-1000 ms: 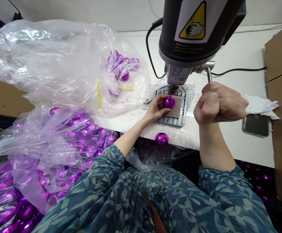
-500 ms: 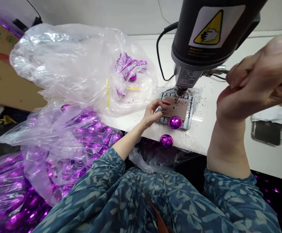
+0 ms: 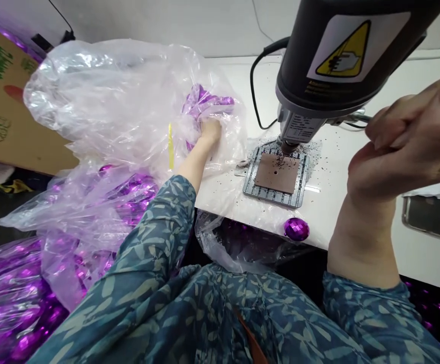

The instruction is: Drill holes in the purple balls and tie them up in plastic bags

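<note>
While your left grip (image 3: 209,130) is pushed into the mouth of the clear bag (image 3: 110,101) at the upper middle of the frame, its fingertips are buried among the purple baubles (image 3: 208,100) heaped there. Through the crumpled film I cannot tell whether they are closed on one or spread. Your right grip (image 3: 402,146), at the right edge, is clamped in a fist round the feed lever (image 3: 357,118) of the drill press (image 3: 337,55), whose head fills the upper right. Below the chuck, the slotted plate (image 3: 251,182) carries a brown pad (image 3: 276,173), bare but for dark swarf; nothing sits under the bit. One loose bauble (image 3: 296,228) rests at the edge of the bench (image 3: 223,188), lower centre-right, a little apart from the plate.

Judging by their mirrored, faceted skins, these baubles are likely light, hollow and thin-walled: slick to the touch and easy to dent or crack under a hard pinch. They will probably roll on the bench too. A hold across the widest part, thumb against two fingers with gentle pressure, looks safest. The bag is soft and clingy and may drag on your wrist.
</note>
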A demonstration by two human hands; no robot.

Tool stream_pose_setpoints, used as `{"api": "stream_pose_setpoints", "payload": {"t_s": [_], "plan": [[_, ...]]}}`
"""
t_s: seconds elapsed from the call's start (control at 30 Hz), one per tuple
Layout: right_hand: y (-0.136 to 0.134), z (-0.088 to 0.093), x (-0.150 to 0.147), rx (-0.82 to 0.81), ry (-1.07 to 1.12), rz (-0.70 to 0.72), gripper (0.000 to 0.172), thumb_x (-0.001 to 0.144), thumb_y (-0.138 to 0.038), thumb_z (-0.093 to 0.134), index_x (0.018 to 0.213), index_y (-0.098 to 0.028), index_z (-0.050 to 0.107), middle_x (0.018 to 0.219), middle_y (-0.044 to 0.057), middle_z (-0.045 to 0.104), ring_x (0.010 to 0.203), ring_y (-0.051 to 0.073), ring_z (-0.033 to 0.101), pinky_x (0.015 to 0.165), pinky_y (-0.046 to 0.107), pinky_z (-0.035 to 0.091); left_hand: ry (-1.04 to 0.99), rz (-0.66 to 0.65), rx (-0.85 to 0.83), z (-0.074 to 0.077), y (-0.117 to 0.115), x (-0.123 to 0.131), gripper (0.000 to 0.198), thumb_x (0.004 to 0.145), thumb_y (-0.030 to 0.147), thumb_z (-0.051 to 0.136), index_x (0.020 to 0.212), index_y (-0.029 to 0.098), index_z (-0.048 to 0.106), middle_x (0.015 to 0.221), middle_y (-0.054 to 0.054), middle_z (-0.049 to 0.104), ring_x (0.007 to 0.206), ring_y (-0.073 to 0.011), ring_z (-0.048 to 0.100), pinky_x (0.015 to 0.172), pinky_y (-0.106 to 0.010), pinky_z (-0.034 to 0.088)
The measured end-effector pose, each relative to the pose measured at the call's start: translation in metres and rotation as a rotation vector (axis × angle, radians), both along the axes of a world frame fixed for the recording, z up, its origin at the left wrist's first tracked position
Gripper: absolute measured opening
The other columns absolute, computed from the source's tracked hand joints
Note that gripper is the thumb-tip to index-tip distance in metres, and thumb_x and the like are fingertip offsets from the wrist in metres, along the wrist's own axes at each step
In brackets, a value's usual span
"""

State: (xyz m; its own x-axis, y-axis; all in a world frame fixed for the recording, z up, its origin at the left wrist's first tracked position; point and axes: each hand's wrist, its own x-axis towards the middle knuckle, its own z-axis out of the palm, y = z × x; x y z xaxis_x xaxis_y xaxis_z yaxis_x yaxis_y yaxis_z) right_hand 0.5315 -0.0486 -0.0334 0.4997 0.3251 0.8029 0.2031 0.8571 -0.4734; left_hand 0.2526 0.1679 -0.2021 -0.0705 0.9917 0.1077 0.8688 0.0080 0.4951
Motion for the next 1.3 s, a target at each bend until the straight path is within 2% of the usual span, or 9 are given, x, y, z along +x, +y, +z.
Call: {"api": "stream_pose_setpoints", "payload": {"t_s": [0.1, 0.23, 0.33, 0.5, 0.6, 0.73, 0.9, 1.07, 1.3], "plan": [[0.001, -0.001, -0.002, 0.016, 0.038, 0.004, 0.074, 0.088, -0.058, 0.069, 0.06, -0.017, 0.015, 0.048, -0.002, 0.021, 0.044, 0.003, 0.029, 0.056, 0.027, 0.015, -0.112, 0.017, -0.005, -0.004, 0.008, -0.011, 0.011, 0.081, 0.023, 0.068, 0.089, 0.015, 0.069, 0.111, -0.019, 0.072, 0.138, -0.038, 0.053, 0.12, -0.05, 0.036], [0.001, -0.002, -0.003, 0.078, -0.016, 0.009, 0.07, 0.092, -0.049, 0.065, 0.053, -0.014, 0.018, 0.047, 0.001, 0.025, 0.043, 0.004, 0.032, 0.056, 0.026, 0.017, -0.224, 0.009, 0.087, 0.005, -0.005, -0.015, 0.035, 0.072, 0.025, 0.078, 0.105, 0.018, 0.071, 0.119, -0.016, 0.071, 0.137, -0.0379, 0.053, 0.121, -0.052, 0.037], [0.0, -0.003, -0.001, 0.084, -0.033, 0.04, 0.072, 0.094, -0.043, 0.065, 0.054, -0.012, 0.014, 0.047, 0.001, 0.026, 0.045, 0.001, 0.034, 0.055, 0.024, 0.017, -0.291, -0.117, 0.024, 0.024, -0.037, -0.008, 0.037, 0.074, 0.024, 0.077, 0.11, 0.02, 0.071, 0.112, -0.013, 0.072, 0.119, -0.0323, 0.062, 0.111, -0.049, 0.048], [-0.001, -0.004, 0.0, 0.081, -0.045, 0.026, 0.076, 0.093, -0.05, 0.066, 0.052, -0.01, 0.016, 0.045, 0.001, 0.027, 0.045, 0.0, 0.034, 0.056, 0.024, 0.015, -0.742, -0.318, -0.088, 0.048, -0.113, 0.022, 0.037, 0.098, 0.046, 0.063, 0.128, 0.025, 0.068, 0.112, -0.01, 0.072, 0.096, -0.0222, 0.071, 0.085, -0.04, 0.063], [0.001, -0.004, 0.0, 0.037, -0.071, -0.02, 0.071, 0.093, -0.048, 0.065, 0.051, -0.008, 0.024, 0.047, 0.0, 0.029, 0.046, -0.002, 0.034, 0.056, 0.022, 0.018, -0.933, -0.373, -0.126, 0.046, -0.147, 0.045, 0.047, 0.103, 0.062, 0.052, 0.129, 0.024, 0.066, 0.114, -0.011, 0.073, 0.1, -0.025, 0.075, 0.081, -0.041, 0.065], [0.004, -0.005, -0.001, 0.172, -0.059, -0.067, 0.071, 0.095, -0.04, 0.064, 0.058, -0.004, 0.015, 0.047, -0.001, 0.022, 0.045, -0.006, 0.03, 0.053, 0.017, 0.019, -1.104, -0.457, -0.224, 0.034, -0.173, 0.068, 0.055, 0.099, 0.072, 0.054, 0.125, 0.026, 0.065, 0.124, -0.011, 0.074, 0.117, -0.0305, 0.073, 0.087, -0.046, 0.066], [0.002, -0.003, 0.0, 0.089, -0.117, -0.072, 0.064, 0.097, -0.035, 0.059, 0.061, -0.002, 0.016, 0.05, -0.003, 0.022, 0.049, -0.011, 0.036, 0.058, 0.01, 0.02, -1.166, -0.527, -0.281, 0.018, -0.182, 0.085, 0.056, 0.098, 0.071, 0.054, 0.129, 0.025, 0.062, 0.135, -0.012, 0.07, 0.131, -0.0313, 0.068, 0.101, -0.052, 0.062], [-0.001, -0.003, -0.001, 0.116, -0.133, -0.051, 0.059, 0.098, -0.028, 0.056, 0.064, -0.001, 0.016, 0.051, -0.003, 0.023, 0.052, -0.012, 0.037, 0.06, 0.009, 0.021, -1.131, -0.405, -0.206, 0.004, -0.178, 0.088, 0.057, 0.089, 0.067, 0.068, 0.126, 0.025, 0.058, 0.132, -0.012, 0.07, 0.123, -0.0279, 0.07, 0.099, -0.047, 0.062], [-0.002, -0.002, -0.003, 0.147, -0.139, -0.031, 0.06, 0.099, -0.026, 0.055, 0.065, -0.003, 0.012, 0.053, -0.003, 0.019, 0.051, -0.011, 0.038, 0.059, 0.01, 0.017, -0.927, -0.546, -0.105, 0.008, -0.177, 0.083, 0.067, 0.079, 0.055, 0.084, 0.133, 0.024, 0.059, 0.123, -0.01, 0.072, 0.111, -0.0232, 0.071, 0.099, -0.04, 0.057]]}}
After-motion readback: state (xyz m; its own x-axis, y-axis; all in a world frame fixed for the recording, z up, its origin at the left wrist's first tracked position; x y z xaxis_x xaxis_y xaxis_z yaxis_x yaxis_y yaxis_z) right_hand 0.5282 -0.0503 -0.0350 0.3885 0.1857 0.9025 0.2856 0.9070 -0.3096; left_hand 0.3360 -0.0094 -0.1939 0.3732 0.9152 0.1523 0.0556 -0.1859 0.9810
